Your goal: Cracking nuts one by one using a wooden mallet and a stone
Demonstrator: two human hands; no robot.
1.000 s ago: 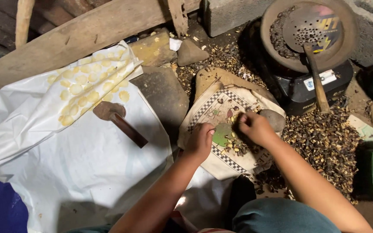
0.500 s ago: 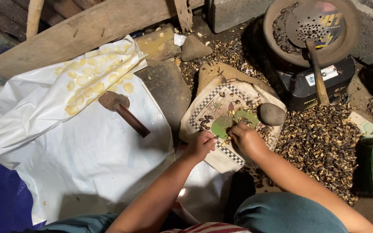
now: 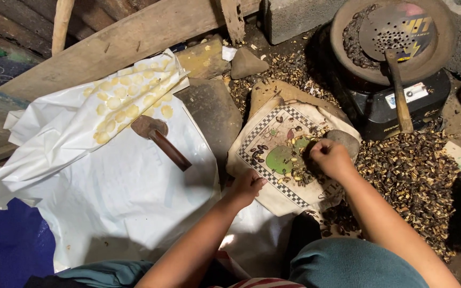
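Right hand [image 3: 331, 158] curled, fingertips pinched together among dark seeds [image 3: 300, 169] on a checker-edged cloth [image 3: 273, 160] spread on the floor; what sits in the pinch too small to tell. Left hand [image 3: 247, 186] loosely closed, knuckles at the cloth's near edge, holding nothing visible. Grey stone [image 3: 343, 140] just beyond right hand. Wooden mallet [image 3: 158, 140] well apart on white plastic sheet [image 3: 118, 197]. Heap of husks [image 3: 412, 176] right of cloth.
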